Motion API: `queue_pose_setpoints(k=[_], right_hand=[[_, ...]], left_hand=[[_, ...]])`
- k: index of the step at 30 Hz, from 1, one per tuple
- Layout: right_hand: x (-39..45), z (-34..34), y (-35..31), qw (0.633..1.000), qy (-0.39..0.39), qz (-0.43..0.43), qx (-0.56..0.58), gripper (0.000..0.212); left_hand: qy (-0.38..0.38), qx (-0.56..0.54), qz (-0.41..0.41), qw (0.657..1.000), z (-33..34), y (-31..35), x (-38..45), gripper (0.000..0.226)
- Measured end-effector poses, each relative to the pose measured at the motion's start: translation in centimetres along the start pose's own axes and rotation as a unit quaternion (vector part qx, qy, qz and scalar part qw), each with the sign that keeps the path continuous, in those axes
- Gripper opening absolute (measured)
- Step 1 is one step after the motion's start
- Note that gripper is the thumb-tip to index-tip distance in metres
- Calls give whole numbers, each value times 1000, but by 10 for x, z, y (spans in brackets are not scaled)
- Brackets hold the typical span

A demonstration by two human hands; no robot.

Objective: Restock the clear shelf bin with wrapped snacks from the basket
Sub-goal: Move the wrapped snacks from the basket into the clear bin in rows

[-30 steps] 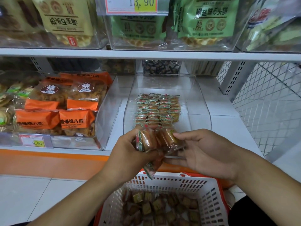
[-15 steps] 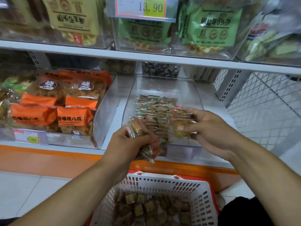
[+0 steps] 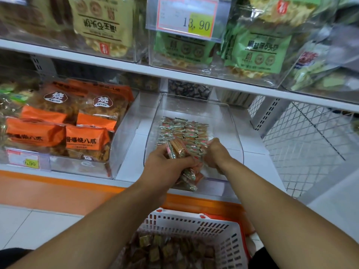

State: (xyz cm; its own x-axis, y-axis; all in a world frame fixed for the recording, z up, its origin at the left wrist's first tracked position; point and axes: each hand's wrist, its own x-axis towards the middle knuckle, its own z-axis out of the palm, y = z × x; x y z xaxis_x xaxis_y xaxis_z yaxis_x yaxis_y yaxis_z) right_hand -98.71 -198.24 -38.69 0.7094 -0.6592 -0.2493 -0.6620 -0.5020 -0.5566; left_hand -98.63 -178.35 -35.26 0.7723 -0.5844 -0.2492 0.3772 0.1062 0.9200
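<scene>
L hand (image 3: 171, 167) grip clamped on wrapped snacks (image 3: 177, 150) at bin (image 3: 236, 133) front, 6 o'clock of stacked rows; R hand (image 3: 215, 152) grip state unclear. Risk: loose bunch slips, drops outside bin towards basket (image 3: 223, 228).

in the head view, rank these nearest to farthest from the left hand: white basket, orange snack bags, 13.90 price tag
1. white basket, just below the left hand, toward the camera.
2. orange snack bags, in the bin to the left.
3. 13.90 price tag, on the shelf above.
</scene>
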Motion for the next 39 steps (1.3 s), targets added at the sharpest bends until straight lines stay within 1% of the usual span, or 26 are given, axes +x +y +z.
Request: queue_pose_setpoints(k=[1, 2, 4, 5, 8, 11, 14, 15, 16, 17, 18, 19, 20, 21, 22, 23, 24, 26, 27, 28, 31, 32, 34, 35, 37, 39], right_hand=[[2, 2, 2, 999, 8, 14, 46, 55], [5, 4, 4, 996, 15, 27, 78, 62], [9, 6, 5, 994, 17, 33, 101, 87], [10, 8, 6, 993, 9, 29, 114, 94], [13, 9, 5, 993, -15, 16, 114, 89], [14, 9, 5, 995, -16, 9, 97, 93], [9, 7, 0, 997, -60, 8, 52, 95], [7, 5, -3, 998, -59, -1, 27, 98], [3, 0, -7, 999, -45, -23, -10, 98], [-3, -8, -13, 997, -23, -63, -46, 93], [-12, -17, -20, 991, 0, -119, -64, 82], [-22, -26, -26, 983, 18, -174, -51, 70], [-35, -35, -31, 977, 17, -213, -3, 58], [-51, -42, -35, 969, -7, -237, 68, 46], [-68, -48, -37, 958, -55, -254, 124, 40], [-83, -52, -37, 945, -107, -270, 149, 45], [-98, -53, -34, 938, -142, -285, 139, 54], [-118, -48, -25, 932, -159, -306, 113, 67], [-122, -44, -21, 931, -151, -311, 122, 69], [-124, -40, -16, 928, -142, -311, 147, 66], [-125, -33, -9, 915, -117, -312, 226, 35], [-123, -33, -6, 914, -104, -303, 250, 30], [-119, -33, 1, 912, -76, -263, 305, 30], [-117, -35, 4, 913, -46, -247, 321, 31], [-113, -41, 7, 915, 35, -240, 322, 33], [-114, -47, 8, 916, 81, -254, 299, 32]], left_hand=[[-2, 2, -1, 1000, 1, 0, 0, 40], [-4, 4, -2, 1000, 1, 0, 0, 40], [-8, 4, -5, 1000, 1, 0, 0, 39], [-8, 2, -7, 1000, 1, 0, 0, 38], [-9, 0, -11, 1000, 0, 1, 0, 41], [-19, 0, -16, 1000, 1, 0, 0, 43], [-29, 3, -22, 999, 1, -1, -1, 46], [-33, 7, -24, 999, 1, -1, -1, 48], [-38, 12, -25, 999, 1, -1, -1, 48], [-41, 15, -25, 999, 2, -1, -1, 47], [-44, 15, -26, 999, 2, -1, -2, 46], [-45, 14, -27, 999, 2, -1, -2, 45], [-46, 14, -26, 999, 2, -1, -2, 44], [-48, 16, -25, 998, 2, -1, -2, 42], [-51, 19, -24, 998, 2, 0, -3, 40], [-54, 22, -20, 998, 3, -1, -4, 37], [-54, 24, -12, 998, 3, -1, -5, 33], [-48, 30, 4, 998, 2, -3, -7, 24], [-45, 33, 8, 998, 2, -5, -7, 22], [-46, 39, 8, 998, 3, -7, -8, 23], [-50, 49, 4, 998, 5, -14, -9, 26], [-54, 39, 1, 998, 7, -15, -10, 27], [-61, 11, -7, 998, 10, -15, -11, 33], [-57, -1, -9, 998, 11, -15, -11, 37], [-29, -30, -7, 999, 11, -15, -9, 43], [-13, -54, -5, 998, 10, -14, -7, 48]])
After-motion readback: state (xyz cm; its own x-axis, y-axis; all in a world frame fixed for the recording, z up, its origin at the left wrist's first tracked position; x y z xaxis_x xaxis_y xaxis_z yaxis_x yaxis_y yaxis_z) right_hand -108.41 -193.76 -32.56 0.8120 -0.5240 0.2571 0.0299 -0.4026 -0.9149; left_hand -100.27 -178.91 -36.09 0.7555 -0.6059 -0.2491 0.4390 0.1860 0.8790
